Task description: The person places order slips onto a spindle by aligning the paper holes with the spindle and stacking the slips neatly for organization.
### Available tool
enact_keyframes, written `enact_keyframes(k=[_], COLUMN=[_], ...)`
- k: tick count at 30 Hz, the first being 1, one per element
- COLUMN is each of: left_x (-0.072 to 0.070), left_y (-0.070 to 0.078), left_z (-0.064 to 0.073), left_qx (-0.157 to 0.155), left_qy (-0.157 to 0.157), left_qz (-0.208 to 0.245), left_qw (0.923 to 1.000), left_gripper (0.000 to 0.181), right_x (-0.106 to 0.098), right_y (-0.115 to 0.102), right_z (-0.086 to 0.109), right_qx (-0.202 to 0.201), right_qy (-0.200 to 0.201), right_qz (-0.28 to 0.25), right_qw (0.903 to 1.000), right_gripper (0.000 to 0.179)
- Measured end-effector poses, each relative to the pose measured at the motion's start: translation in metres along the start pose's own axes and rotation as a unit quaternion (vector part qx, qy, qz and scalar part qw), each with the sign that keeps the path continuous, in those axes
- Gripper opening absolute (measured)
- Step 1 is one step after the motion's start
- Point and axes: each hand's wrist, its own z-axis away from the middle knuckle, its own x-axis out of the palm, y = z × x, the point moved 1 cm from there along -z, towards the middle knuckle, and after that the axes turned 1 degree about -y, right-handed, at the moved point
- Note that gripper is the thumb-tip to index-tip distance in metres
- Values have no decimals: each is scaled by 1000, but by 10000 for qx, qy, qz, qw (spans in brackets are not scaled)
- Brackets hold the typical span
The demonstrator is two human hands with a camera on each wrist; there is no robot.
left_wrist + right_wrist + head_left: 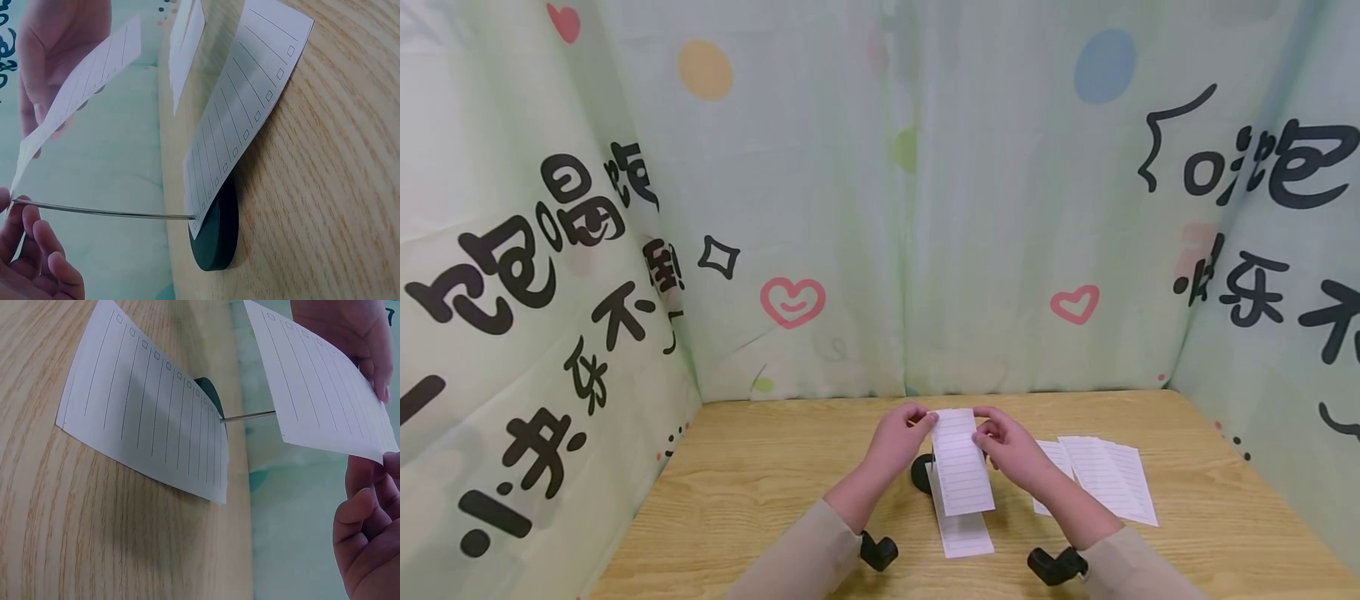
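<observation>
A lined paper slip [962,471] is held up by its top end between both hands. At its left corner my left hand [897,437] pinches it with thumb and fingers. My right hand [1011,450] grips the right edge near the top. Below stands a paper spike with a round black base [215,250] and a thin metal rod [112,212]. The rod's tip reaches the held slip by the left fingertips. A second lined slip [150,419] with small checkboxes is on the rod low down, near the base, its free end tilted above the table.
Several lined slips [1108,479] lie fanned out on the wooden table [752,483], right of the right hand. A printed curtain [977,250] encloses the table at the back and sides. Black wrist mounts [878,552] sit at both cuffs.
</observation>
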Motion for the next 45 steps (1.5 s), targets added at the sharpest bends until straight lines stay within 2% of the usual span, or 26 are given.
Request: enact_keyframes(k=[13, 21, 26, 28, 38, 45], left_x=[1, 1, 0, 0, 0, 2], left_y=[1, 0, -5, -7, -9, -19], left_z=[1, 0, -1, -1, -3, -4], left_qx=[-10, -202, -154, -91, -223, -528], left_qy=[-68, -125, -63, -61, -185, -352], left_qz=[17, 338, 593, 621, 764, 386], left_qw=[10000, 9991, 9981, 9980, 9967, 9972], left_gripper=[22, 22, 19, 18, 18, 15], right_x=[2, 2, 3, 4, 2, 4], right_y=[-3, -3, -1, 0, 1, 5], right_z=[1, -2, -3, -3, -3, -4], right_qx=[-31, -26, -41, -33, -37, -38], right_qy=[4, -7, 8, 21, -7, -189], right_qz=[10, 34, 9, 0, 15, 42], right_qw=[10000, 10000, 10000, 10000, 10000, 9998], right_gripper=[42, 42, 42, 42, 43, 41])
